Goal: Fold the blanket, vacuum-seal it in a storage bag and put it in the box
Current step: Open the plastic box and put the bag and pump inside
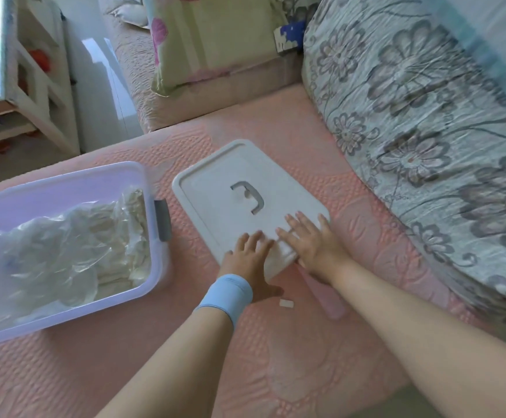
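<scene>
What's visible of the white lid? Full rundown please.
The lid is a white, matte, plastic-looking rounded rectangle with a raised rim and a recessed handle outlined in grey at its middle. It lies top-up and skewed on the pink bedspread, off the box and apart from it, to its right. The left hand and right hand rest straight fingers on its near corner; whether the thumbs hook under the edge cannot be told.

Box (64, 182) top open; lid (215, 182) beside.
</scene>
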The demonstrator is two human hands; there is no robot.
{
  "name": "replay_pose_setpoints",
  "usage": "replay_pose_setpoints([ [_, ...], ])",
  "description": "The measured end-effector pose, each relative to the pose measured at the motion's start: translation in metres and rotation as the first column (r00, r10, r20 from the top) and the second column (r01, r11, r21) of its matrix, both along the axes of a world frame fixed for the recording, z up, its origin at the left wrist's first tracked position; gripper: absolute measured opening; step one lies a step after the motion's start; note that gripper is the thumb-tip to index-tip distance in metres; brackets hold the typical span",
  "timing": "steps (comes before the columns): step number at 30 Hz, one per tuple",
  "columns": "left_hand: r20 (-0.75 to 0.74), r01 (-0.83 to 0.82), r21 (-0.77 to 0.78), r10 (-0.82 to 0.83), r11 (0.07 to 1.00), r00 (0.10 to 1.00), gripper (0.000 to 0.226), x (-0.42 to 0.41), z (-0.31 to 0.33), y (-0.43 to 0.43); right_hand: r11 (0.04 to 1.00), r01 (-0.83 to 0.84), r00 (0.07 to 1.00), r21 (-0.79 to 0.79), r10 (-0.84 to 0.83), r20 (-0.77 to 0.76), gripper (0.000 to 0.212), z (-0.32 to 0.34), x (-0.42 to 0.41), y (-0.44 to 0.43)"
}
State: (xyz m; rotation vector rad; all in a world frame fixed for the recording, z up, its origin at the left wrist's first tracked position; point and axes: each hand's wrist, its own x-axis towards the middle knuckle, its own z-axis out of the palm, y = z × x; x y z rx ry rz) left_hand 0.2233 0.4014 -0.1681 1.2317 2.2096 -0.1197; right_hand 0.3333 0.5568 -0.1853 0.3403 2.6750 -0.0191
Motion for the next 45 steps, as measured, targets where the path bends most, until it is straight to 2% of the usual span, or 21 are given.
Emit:
replay_pose_setpoints([
  [3,-0.123,-0.012,0.128,0.028,0.992,0.992,0.091,-0.018,0.001,0.024,0.994,0.110,0.982,0.005,-0.108,-0.152,0.068,0.014,-0.020,0.030],
  [5,-0.192,-0.049,0.180,0.084,0.983,0.978,0.076,-0.033,0.006,0.039,0.965,0.261,0.948,0.013,-0.254,-0.192,0.072,0.021,-0.030,0.042],
  [8,-0.267,-0.043,0.105,0.069,0.994,0.961,0.061,-0.038,0.007,0.050,0.888,0.458,0.875,-0.028,-0.456,-0.162,0.078,0.020,-0.030,0.040],
  [10,-0.179,-0.049,0.046,0.057,0.998,0.982,0.061,-0.028,0.003,0.049,0.881,0.468,0.872,-0.065,-0.473,-0.124,0.069,0.012,-0.018,0.028],
  [12,-0.043,-0.083,0.052,0.085,0.995,0.995,0.051,-0.012,-0.004,0.043,0.880,0.458,0.883,-0.126,-0.467,-0.054,0.057,0.002,-0.002,0.012],
  [15,0.097,-0.077,-0.003,0.077,0.997,0.992,0.030,0.014,-0.018,0.030,0.840,0.498,0.867,-0.216,-0.483,0.123,0.070,-0.015,0.020,-0.011],
  [19,0.226,0.013,-0.115,0.013,0.993,0.974,0.033,0.040,-0.039,0.022,0.794,0.541,0.838,-0.278,-0.535,0.104,0.073,-0.033,0.036,-0.028],
  [21,0.246,0.056,-0.132,-0.022,0.990,0.969,0.037,0.050,-0.048,0.021,0.789,0.543,0.834,-0.288,-0.547,0.076,0.073,-0.038,0.039,-0.029],
  [24,0.210,0.130,-0.141,-0.098,0.982,0.973,0.027,0.063,-0.058,0.021,0.774,0.547,0.827,-0.319,-0.560,0.060,0.076,-0.040,0.043,-0.029],
  [28,0.205,0.094,-0.107,-0.071,0.990,0.976,0.022,0.068,-0.070,0.020,0.772,0.528,0.834,-0.352,-0.550,0.044,0.076,-0.037,0.047,-0.029],
  [31,0.226,0.005,0.007,-0.006,1.000,0.974,0.030,0.058,-0.059,0.017,0.793,0.500,0.847,-0.347,-0.532,0.005,0.075,-0.026,0.045,-0.032],
  [33,0.221,-0.096,0.180,0.055,0.979,0.974,0.030,0.039,-0.038,0.007,0.793,0.496,0.838,-0.353,-0.543,-0.042,0.075,-0.012,0.034,-0.037],
  [35,0.153,-0.169,0.364,0.120,0.916,0.981,0.025,0.014,-0.011,-0.008,0.780,0.498,0.816,-0.378,-0.570,-0.101,0.068,0.008,0.016,-0.041],
  [39,0.040,-0.240,0.594,0.270,0.768,0.962,0.018,-0.041,0.049,-0.042,0.801,0.451,0.811,-0.393,-0.552,-0.193,0.057,0.056,-0.032,-0.054],
  [41,0.001,-0.262,0.634,0.338,0.728,0.941,0.016,-0.073,0.077,-0.064,0.815,0.406,0.810,-0.412,-0.530,-0.251,0.056,0.083,-0.064,-0.068],
  [45,-0.083,-0.338,0.586,0.469,0.736,0.879,0.023,-0.129,0.109,-0.121,0.841,0.279,0.812,-0.464,-0.464,-0.353,0.057,0.122,-0.130,-0.110],
])
